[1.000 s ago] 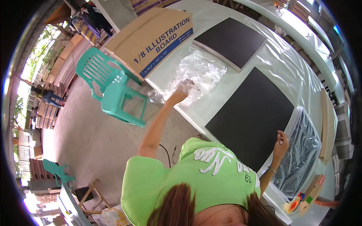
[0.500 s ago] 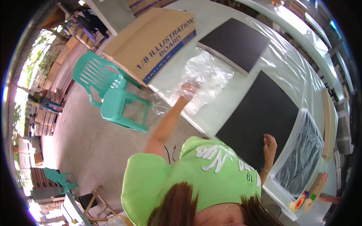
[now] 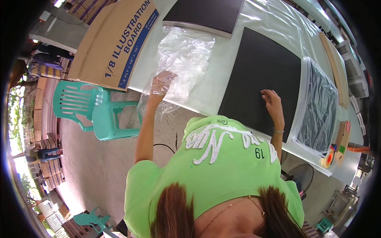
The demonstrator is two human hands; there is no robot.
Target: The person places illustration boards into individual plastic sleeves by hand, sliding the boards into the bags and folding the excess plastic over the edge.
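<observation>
My left hand [image 3: 162, 82] is at the near edge of the table, wrapped in thin clear film, its fingers closed on a clear plastic bag [image 3: 149, 95]. Part of that bag droops over the table's edge. Beyond it lies a crinkled pile of clear plastic bags [image 3: 184, 49]. On the right, my right hand [image 3: 273, 104] hovers over or rests lightly on a large black board [image 3: 260, 75], fingers loosely bent and holding nothing; contact is hard to tell. Beside the board is a black panel in clear plastic wrapping [image 3: 316, 113].
A brown cardboard box [image 3: 107, 43] stands at the far left, next to a stack of black boards [image 3: 206, 14]. Tape rolls [image 3: 327, 158] and a long carton [image 3: 342, 139] lie at the right edge. A green plastic chair [image 3: 77, 101] and stool [image 3: 105, 121] stand left of the table.
The view has turned and shifted. My left hand has drawn back toward the table's near edge with the clear plastic bag. My right hand has moved farther in over the black board.
</observation>
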